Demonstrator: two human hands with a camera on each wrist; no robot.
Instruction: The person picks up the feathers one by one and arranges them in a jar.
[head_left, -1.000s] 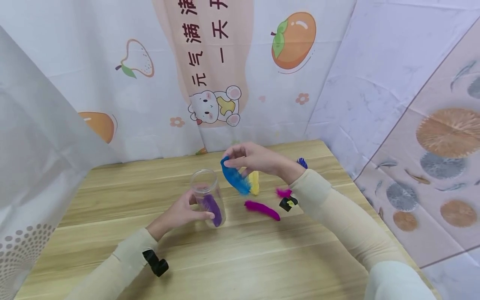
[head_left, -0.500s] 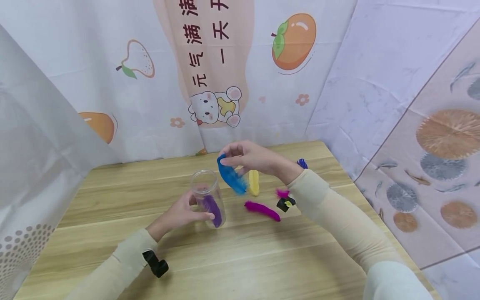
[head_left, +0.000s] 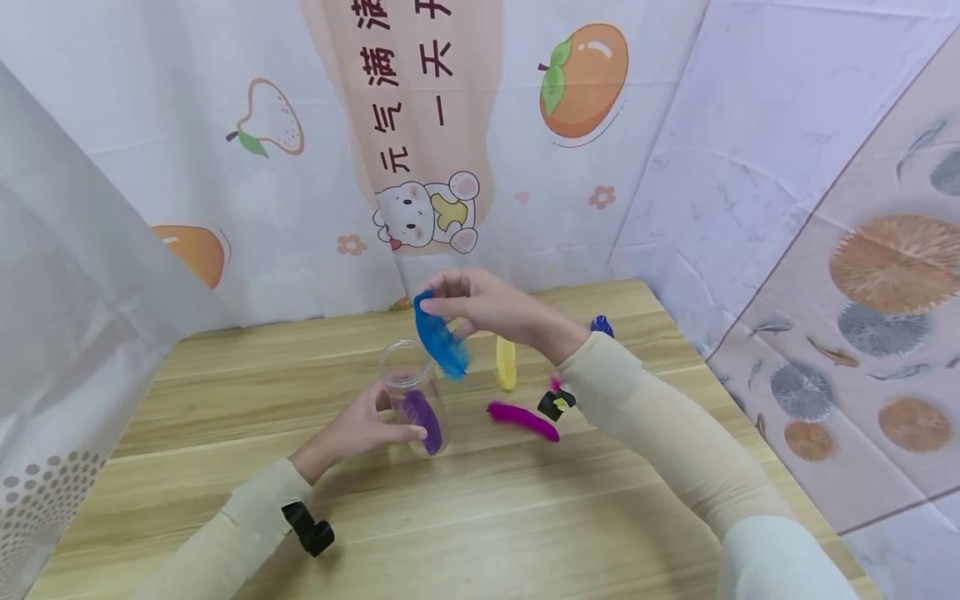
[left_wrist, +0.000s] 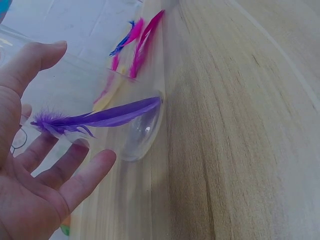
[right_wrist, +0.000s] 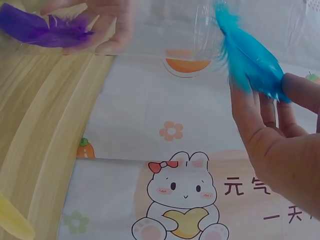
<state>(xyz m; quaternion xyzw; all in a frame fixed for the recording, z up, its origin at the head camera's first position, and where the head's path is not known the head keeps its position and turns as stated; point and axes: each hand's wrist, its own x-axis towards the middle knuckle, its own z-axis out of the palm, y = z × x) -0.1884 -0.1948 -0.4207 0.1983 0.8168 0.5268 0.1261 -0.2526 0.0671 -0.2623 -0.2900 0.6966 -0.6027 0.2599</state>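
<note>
We pinch a blue feather (head_left: 438, 337) with our right hand (head_left: 487, 304) just above the clear jar (head_left: 412, 396), which our left hand (head_left: 360, 429) grips; a purple feather (head_left: 422, 410) lies inside.

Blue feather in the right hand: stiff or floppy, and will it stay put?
The blue feather droops from the right hand above the clear jar, so probably floppy. Its fluffy vanes suggest it is very light and may drift. A light pinch likely suffices.
</note>
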